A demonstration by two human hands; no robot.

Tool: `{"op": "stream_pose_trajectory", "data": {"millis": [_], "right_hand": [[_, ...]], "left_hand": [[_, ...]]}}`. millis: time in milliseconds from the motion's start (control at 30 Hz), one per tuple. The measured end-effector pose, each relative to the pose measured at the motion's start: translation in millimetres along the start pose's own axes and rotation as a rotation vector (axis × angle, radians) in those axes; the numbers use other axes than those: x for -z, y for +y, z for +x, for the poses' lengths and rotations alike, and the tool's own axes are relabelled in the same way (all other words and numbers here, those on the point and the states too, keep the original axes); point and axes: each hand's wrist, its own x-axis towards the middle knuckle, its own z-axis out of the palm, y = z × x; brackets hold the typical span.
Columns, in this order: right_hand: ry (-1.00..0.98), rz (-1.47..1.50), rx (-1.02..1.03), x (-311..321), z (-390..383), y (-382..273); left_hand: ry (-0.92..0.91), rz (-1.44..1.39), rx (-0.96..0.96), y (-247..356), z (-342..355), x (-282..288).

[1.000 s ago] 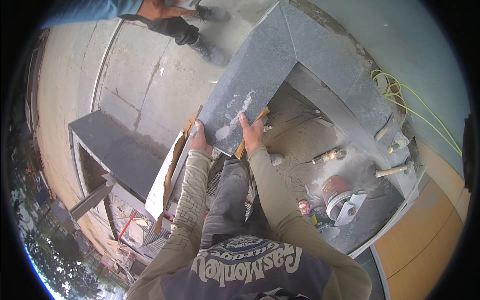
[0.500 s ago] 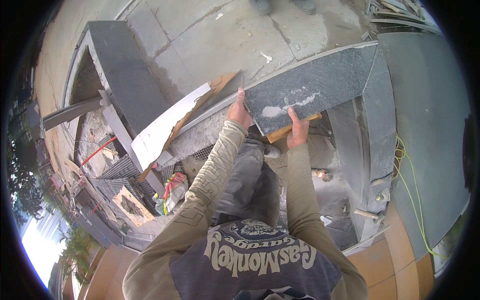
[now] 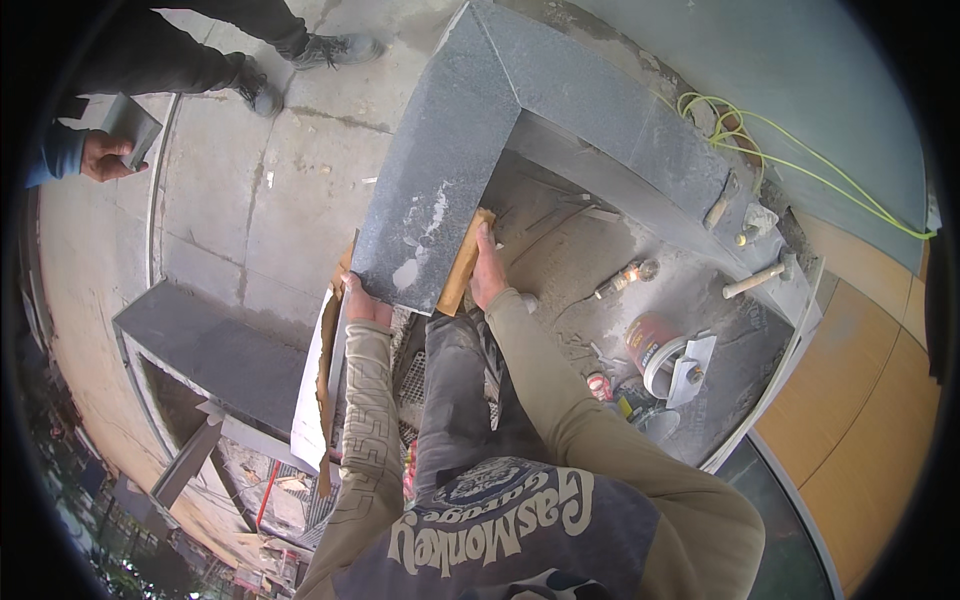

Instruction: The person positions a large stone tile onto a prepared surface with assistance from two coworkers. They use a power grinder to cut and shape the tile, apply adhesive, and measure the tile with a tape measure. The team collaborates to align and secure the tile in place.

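Grey stone slab (image 3: 425, 190) lies ahead. Left hand (image 3: 366, 303) at its near left corner, forearm extended, grip unclear; right hand (image 3: 488, 270) clasps wooden strip (image 3: 460, 270) along slab's right edge, thumb uppermost.

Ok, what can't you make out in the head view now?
In the head view:
Left hand: most fingers hidden by the grey stone slab.
Right hand: fingers hidden by the wooden strip.
Reddish bucket: contents hidden by the white flat piece at its mouth.
Co-worker: upper body cut off by the dark rim.
Lower-left clutter: too small and blurred.
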Motion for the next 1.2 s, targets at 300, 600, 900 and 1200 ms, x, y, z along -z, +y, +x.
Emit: {"op": "stream_pose_trajectory", "data": {"millis": [300, 600, 900, 1200], "right_hand": [[-0.056, -0.021, 0.186, 16.1, 50.7, 12.1], [-0.179, 0.078, 0.054, 12.7, 54.5, 5.4], [0.365, -0.380, 0.480, -82.3, 4.4, -66.1], [-0.100, -0.464, 0.420, -397.6, 191.2, -187.5]], "left_hand": [[0.088, 0.035, 0.158, 1.2, -19.0, -34.3], [0.175, -0.061, 0.117, -5.8, 0.0, -34.9], [0.379, 0.073, 0.062, -4.8, -1.1, 4.9], [0.332, 0.075, 0.097, -24.5, 5.8, -7.2]]}}
